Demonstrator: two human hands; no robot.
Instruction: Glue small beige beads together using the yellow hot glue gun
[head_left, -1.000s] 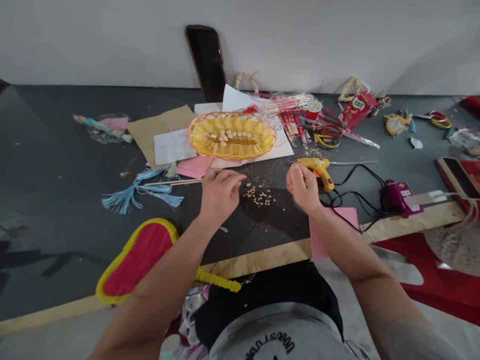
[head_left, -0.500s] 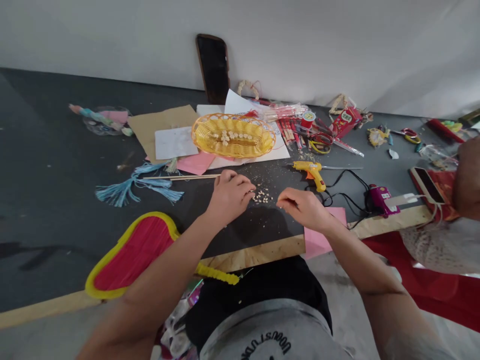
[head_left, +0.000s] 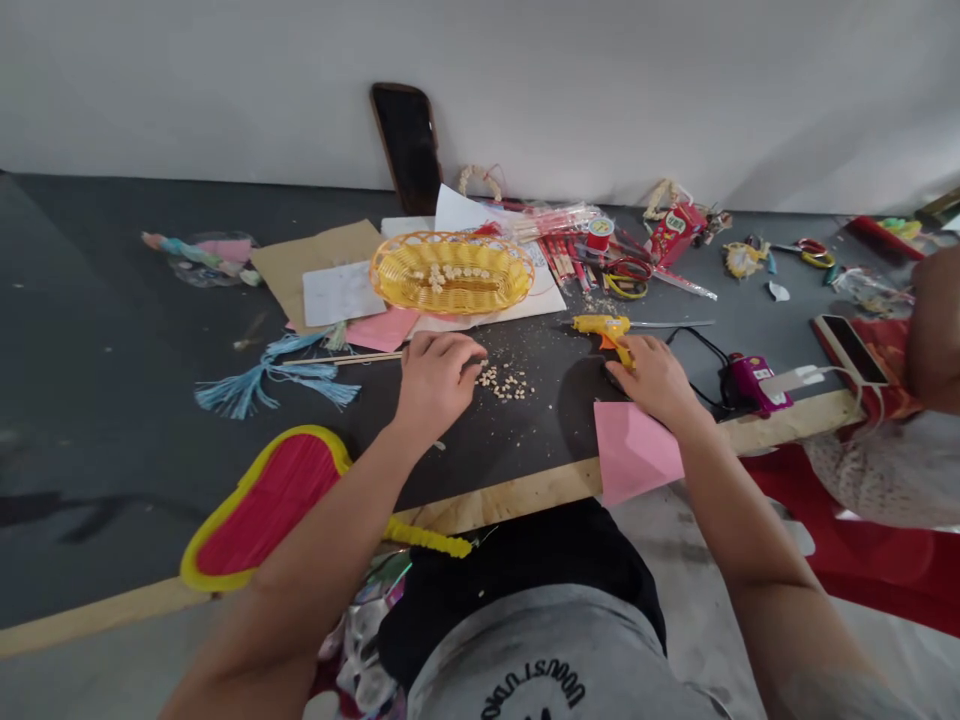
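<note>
My right hand (head_left: 658, 378) is at the handle of a yellow hot glue gun (head_left: 601, 326), its fingers closing round it; the gun still lies on the dark table with its nozzle to the left. My left hand (head_left: 439, 378) rests low over the table with curled fingers, thumb and fingertips close together; whatever they may pinch is too small to make out. Beside its fingertips lies a loose heap of small pale seed-like pieces (head_left: 508, 383). Thin wooden sticks (head_left: 369, 357) run up to the left hand. Behind, a yellow woven basket (head_left: 450, 300) contains several pale clusters.
A blue tassel (head_left: 247, 385) and a red fan with yellow edging (head_left: 274, 500) lie left. Pink paper (head_left: 636, 452) overhangs the wooden table edge. Scissors (head_left: 628, 280), a thread spool (head_left: 599, 236) and a leaning phone (head_left: 409, 145) are behind. Another person's arm (head_left: 936, 340) is far right.
My right hand has moved from beside the small pale pieces to the right, onto the glue gun's handle. My left hand stays near the pieces, slightly farther from them. The view has shifted slightly.
</note>
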